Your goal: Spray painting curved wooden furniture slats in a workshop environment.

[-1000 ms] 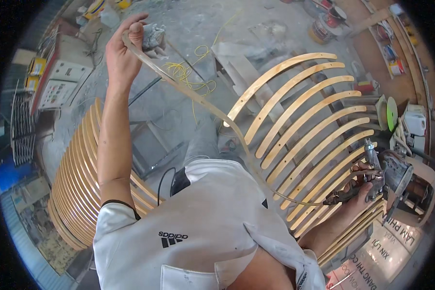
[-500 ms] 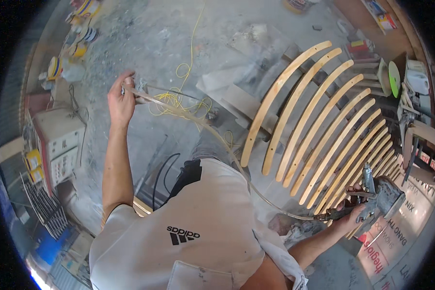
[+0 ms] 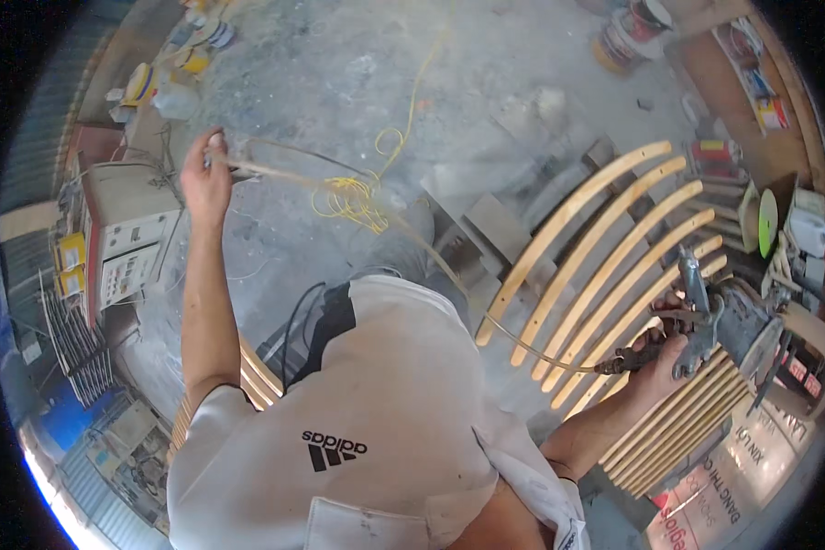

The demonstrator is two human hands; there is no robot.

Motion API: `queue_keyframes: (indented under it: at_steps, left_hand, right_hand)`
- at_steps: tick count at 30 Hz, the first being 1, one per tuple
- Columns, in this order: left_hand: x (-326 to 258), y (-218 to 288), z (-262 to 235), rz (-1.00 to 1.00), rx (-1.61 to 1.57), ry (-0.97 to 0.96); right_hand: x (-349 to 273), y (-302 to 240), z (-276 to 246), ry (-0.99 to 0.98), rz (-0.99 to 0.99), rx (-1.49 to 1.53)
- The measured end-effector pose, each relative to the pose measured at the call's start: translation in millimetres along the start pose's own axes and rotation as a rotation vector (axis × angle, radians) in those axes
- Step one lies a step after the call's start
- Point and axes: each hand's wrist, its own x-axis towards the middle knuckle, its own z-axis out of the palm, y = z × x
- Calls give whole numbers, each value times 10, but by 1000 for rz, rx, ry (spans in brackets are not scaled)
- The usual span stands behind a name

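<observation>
While my white-shirted shoulder fills the near edge of the view, I see my right hand (image 3: 655,362) closed around the near end of a thin bent cane strip (image 3: 412,240), holding it just beside a metal nail gun (image 3: 701,316) that rests against the same hand. Under that hand lies a row of curved wooden slats (image 3: 605,266), pale and set side by side like ribs, on the dusty concrete floor (image 3: 486,82). From there the strip arcs up and leftward across the view to my left hand (image 3: 206,179), raised at arm's length and pinching the strip's far end between fingers and thumb. Beyond the strip a tangle of yellow cord (image 3: 362,197) lies on the floor. Farther left stands a grey boxy machine (image 3: 124,243); paint cans (image 3: 628,32) sit at the far edge.
</observation>
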Motion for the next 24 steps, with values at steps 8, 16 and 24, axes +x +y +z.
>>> queue_keyframes:
  at_steps: [8,16,24]
  left_hand:
    - [295,-682,-1329,-15,385,494]
    - [86,-2604,-1138,-741,326,393]
    - [887,-3529,-1453,-722,406,-450]
  right_hand:
    - [535,-340,1832,-361,-56,90]
    - [819,-567,4380,-726,37,-113]
    - [738,-960,7255,-1065,-126,57]
